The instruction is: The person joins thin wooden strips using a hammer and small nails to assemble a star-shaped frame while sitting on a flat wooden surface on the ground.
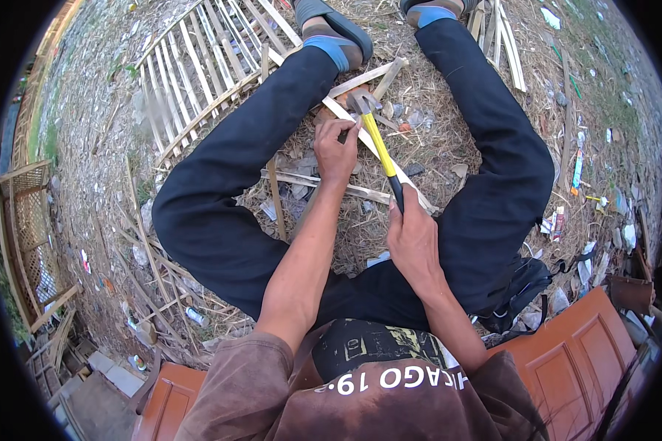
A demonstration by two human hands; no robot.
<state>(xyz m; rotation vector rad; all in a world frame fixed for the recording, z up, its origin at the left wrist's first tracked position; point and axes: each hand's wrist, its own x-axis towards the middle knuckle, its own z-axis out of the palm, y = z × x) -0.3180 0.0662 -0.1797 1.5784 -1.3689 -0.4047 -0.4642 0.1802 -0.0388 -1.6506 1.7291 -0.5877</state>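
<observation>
My right hand [413,239] is wrapped round the black grip of a claw hammer [375,141] with a yellow shaft. The hammer's metal head is at the far end, just beyond my left fingertips. My left hand [335,154] has thumb and forefinger pinched together beside the head; what they hold, if anything, is too small to make out. Under the hammer a pale wooden slat [412,192] runs slantwise between my legs. Its far end meets other short slats [362,79] near an orange-brown block [324,115], partly hidden by my hand and the wood.
A slatted wooden panel [191,73] lies beyond my left leg. More loose strips [509,48] lie by my right foot. Brown panelled doors [574,360] are behind me, and a black bag [518,294] sits by my right hip. Litter and dry straw cover the ground.
</observation>
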